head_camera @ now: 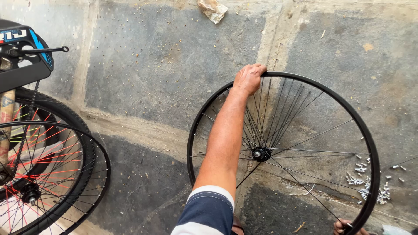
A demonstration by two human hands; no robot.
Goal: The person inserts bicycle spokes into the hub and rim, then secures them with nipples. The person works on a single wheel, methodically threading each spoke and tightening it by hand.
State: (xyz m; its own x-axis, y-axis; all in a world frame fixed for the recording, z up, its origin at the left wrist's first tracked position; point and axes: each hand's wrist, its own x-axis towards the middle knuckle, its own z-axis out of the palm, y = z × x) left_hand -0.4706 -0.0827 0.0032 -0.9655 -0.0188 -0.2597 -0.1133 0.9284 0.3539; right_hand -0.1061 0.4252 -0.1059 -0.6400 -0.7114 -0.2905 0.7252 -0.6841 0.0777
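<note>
My left hand point(248, 78) grips the top of the bare wheel rim point(370, 143), which stands upright on the floor point(143, 65) right of centre. My right hand point(344, 227), bottom right, holds the rim's lower edge; hub point(260, 153) between them.

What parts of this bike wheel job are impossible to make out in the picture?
Head view only:
- right hand: mostly cut off by the bottom edge; its grip on the wheel rim is unclear.
- left hand: fingers curl over the rim, hiding their tips.
- small metal pieces: too small to identify.
- bicycle: cropped by the left edge.
</note>
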